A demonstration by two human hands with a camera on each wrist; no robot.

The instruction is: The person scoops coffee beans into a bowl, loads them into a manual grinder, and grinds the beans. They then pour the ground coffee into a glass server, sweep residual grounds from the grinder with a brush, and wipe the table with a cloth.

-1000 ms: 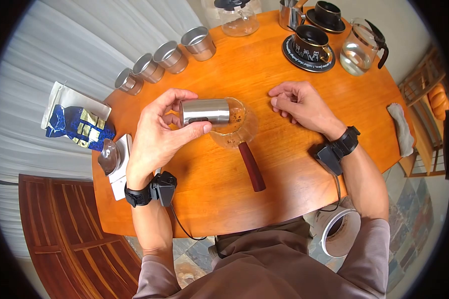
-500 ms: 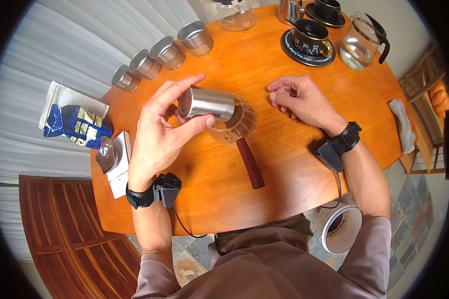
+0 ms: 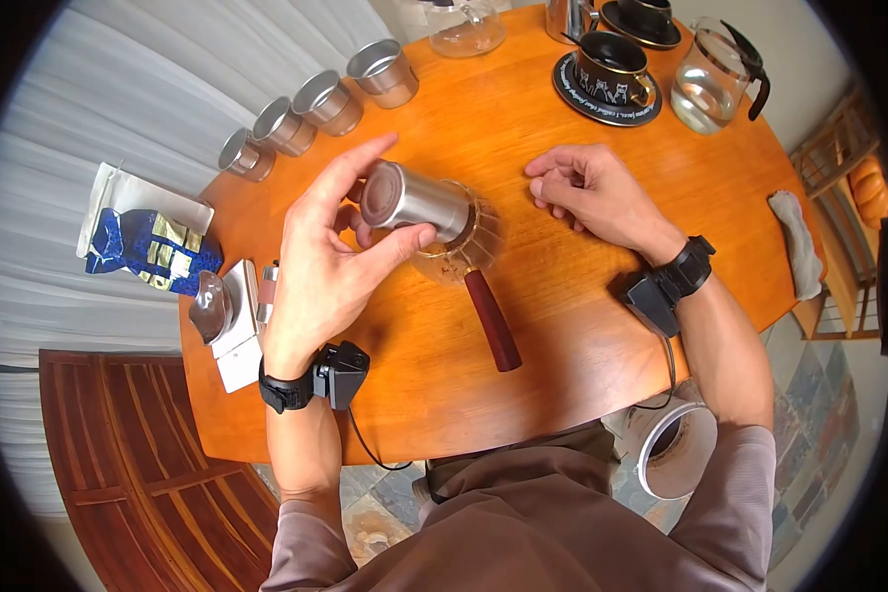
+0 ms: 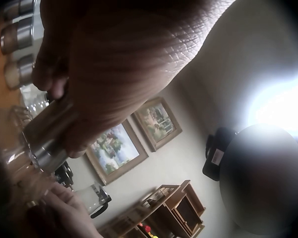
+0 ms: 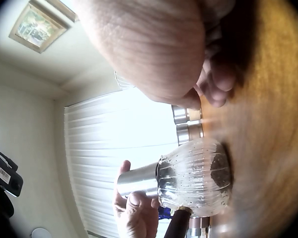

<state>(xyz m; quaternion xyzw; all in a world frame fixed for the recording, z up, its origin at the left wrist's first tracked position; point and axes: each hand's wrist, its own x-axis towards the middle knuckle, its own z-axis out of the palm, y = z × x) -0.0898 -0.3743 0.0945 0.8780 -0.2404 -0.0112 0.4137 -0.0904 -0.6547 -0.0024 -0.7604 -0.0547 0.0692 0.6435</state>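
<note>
My left hand [image 3: 331,266] grips a brushed steel cylinder [image 3: 429,205] between thumb and fingers, its closed base raised toward me. The cylinder's lower end is at the mouth of a ribbed glass pot [image 3: 474,247], which stands on the table with its dark red wooden handle [image 3: 491,321] pointing toward me. Through the pot's wall in the right wrist view, dark grounds [image 5: 220,171] show at the bottom, with specks on the glass. To the right of the pot, my right hand [image 3: 602,197] rests by the tabletop, fingers loosely curled around nothing.
Several steel cups [image 3: 331,104] line the far left edge. A blue-and-white bag [image 3: 153,242] and a white scale [image 3: 237,355] are at left. Across the table stand a black cup [image 3: 612,59] on its saucer and a glass jug [image 3: 710,84]; a grey cloth [image 3: 797,247] lies right.
My left hand has tilted the steel cylinder more steeply, its base rising and turning toward me, and dark grounds have come into the pot. My right hand stays nearly where it was.
</note>
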